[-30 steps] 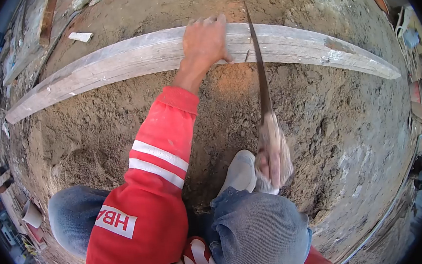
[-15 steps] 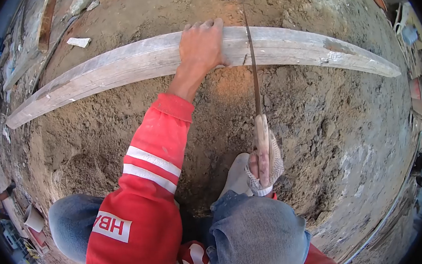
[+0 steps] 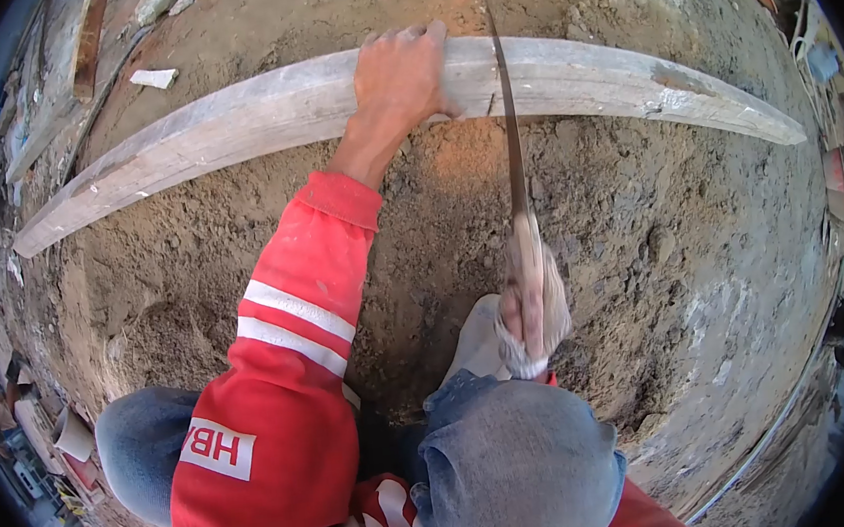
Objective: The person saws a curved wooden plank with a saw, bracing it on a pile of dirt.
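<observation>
A long whitish wooden beam [image 3: 258, 115] lies crosswise on the dirt, bowed by the wide lens. My bare left hand [image 3: 400, 77] is wrapped over its middle, the fingers over the far edge and the thumb along the near side. In my right hand [image 3: 531, 304], which wears a pale knitted glove, is the wooden handle of a handsaw [image 3: 514, 155]. Its thin blade points away from me and crosses the beam just right of my left hand. A short dark mark shows on the beam beside the blade.
Brown soil [image 3: 621, 246] surrounds the beam. A white scrap [image 3: 155, 78] and a plank [image 3: 90, 47] lie at the far left. My shoe [image 3: 476, 344] and jeans-covered knee [image 3: 515, 466] are close below the saw. A white bucket [image 3: 73, 435] stands at the left edge.
My right hand and the saw have shifted slightly, the handle blurred by motion. The beam and my left hand appear a little higher in view; the left hand keeps its hold.
</observation>
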Motion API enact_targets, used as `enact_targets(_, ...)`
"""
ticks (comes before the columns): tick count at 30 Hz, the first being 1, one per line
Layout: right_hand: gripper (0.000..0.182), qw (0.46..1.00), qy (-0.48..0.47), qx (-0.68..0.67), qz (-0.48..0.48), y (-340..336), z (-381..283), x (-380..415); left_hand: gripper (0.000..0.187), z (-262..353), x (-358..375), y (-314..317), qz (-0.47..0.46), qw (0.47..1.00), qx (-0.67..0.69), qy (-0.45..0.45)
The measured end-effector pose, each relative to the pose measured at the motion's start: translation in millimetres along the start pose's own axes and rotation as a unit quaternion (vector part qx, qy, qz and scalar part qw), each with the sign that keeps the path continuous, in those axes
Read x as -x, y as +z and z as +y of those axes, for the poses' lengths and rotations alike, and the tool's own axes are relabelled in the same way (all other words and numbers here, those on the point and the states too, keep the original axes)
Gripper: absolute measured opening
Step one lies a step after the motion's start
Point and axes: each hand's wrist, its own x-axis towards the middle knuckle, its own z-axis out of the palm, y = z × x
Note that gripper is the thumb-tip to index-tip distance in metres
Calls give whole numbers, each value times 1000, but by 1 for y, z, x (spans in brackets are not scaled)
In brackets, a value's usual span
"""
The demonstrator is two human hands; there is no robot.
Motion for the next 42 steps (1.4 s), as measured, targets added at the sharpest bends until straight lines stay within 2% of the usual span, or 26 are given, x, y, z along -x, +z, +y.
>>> enact_targets(3, 67, 996, 21, 82, -32, -6, 18, 16, 81, 0, 1, 6, 7, 1000, -6, -2)
enact_targets(4, 69, 964, 156, -216, -14, 4, 2, -12, 81, 2, 0, 6, 21, 1000, -6, -4)
enact_targets(6, 72, 992, -90, 84, 5, 25, 3, -77, 82, 2, 2, 6, 28, 1000, -8, 6)
enact_targets(8, 83, 954, -270, 103, 78, 46, 0, -151, 83, 3, 2, 3, 35, 999, -13, 7)
enact_targets(11, 83, 915, -350, 170, 105, 41, -29, -152, 87, -3, -7, -2, -13, 1000, -8, -7)
enact_targets(12, 82, 964, -244, 84, 66, 41, -1, -123, 88, -5, -8, -3, -24, 1000, -13, -4)
enact_targets(13, 75, 1000, -5, 21, 7, 35, 12, -90, 89, -6, -12, -3, -33, 999, -18, 1)
enact_targets(14, 70, 1000, -16, -17, -17, 19, -2, -57, 89, -8, -14, -3, -32, 999, -17, -4)
enact_targets(16, 67, 998, -3, -70, 6, 7, -12, -10, 38, -10, -15, 0, -45, 999, -2, -10)
enact_targets(17, 67, 998, 4, -70, 3, 3, -15, -8, 38, -7, -11, 0, -52, 999, 0, -13)
enact_targets(19, 66, 990, -123, 66, 1, -5, -20, -12, 89, 1, -11, -8, -50, 999, -12, -16)
enact_targets(20, 67, 984, 92, -154, 9, 8, -17, -29, 89, 2, -13, -6, -47, 999, -14, -5)
enact_targets(22, 66, 972, -188, 135, 39, 25, -21, -101, 90, -4, -12, 2, -16, 1000, -11, -5)
enact_targets(24, 66, 941, -314, 69, 107, 50, -22, -155, 90, -6, -16, 1, -23, 1000, -7, -3)
enact_targets(28, 70, 929, -345, 88, 100, 32, -38, -140, 90, -8, -18, -7, -69, 998, 6, -9)
enact_targets(29, 72, 990, -121, -24, 64, 31, -24, -106, 90, -8, -19, -8, -69, 998, 5, -13)
enact_targets(30, 68, 1000, -16, 21, 15, 20, -15, -74, 90, -7, -18, -7, -54, 998, 6, -10)
enact_targets(31, 64, 998, -67, -21, -1, 6, -24, -45, 90, -8, -16, -5, -40, 999, 8, -9)
enact_targets(32, 65, 999, 2, -9, -38, -7, -18, -12, 90, -7, -15, -4, -40, 999, 8, -16)
enact_targets(33, 68, 991, -109, 76, -2, -12, -8, 9, 90, -5, -16, -4, -47, 999, 4, -20)
enact_targets(37, 65, 995, -83, 57, -8, 16, -10, -57, 89, -5, -20, -2, -60, 998, 7, -30)
enact_targets(38, 58, 963, -14, -267, 25, 33, 12, -94, 89, -5, -20, 0, -53, 998, 7, -28)
enact_targets(39, 51, 822, 55, -564, 50, 49, 27, -130, 74, -8, -20, 2, -62, 998, 4, -28)
enact_targets(40, 54, 951, -114, -278, 65, 50, 10, -164, 59, -10, -21, 0, -71, 997, 0, -27)
enact_targets(41, 56, 959, -268, 44, 78, 46, -12, -186, 59, -10, -24, -7, -64, 998, -4, -24)
enact_targets(42, 56, 958, -273, 43, 80, 50, -24, -189, 58, -10, -25, -12, -94, 995, 8, -25)
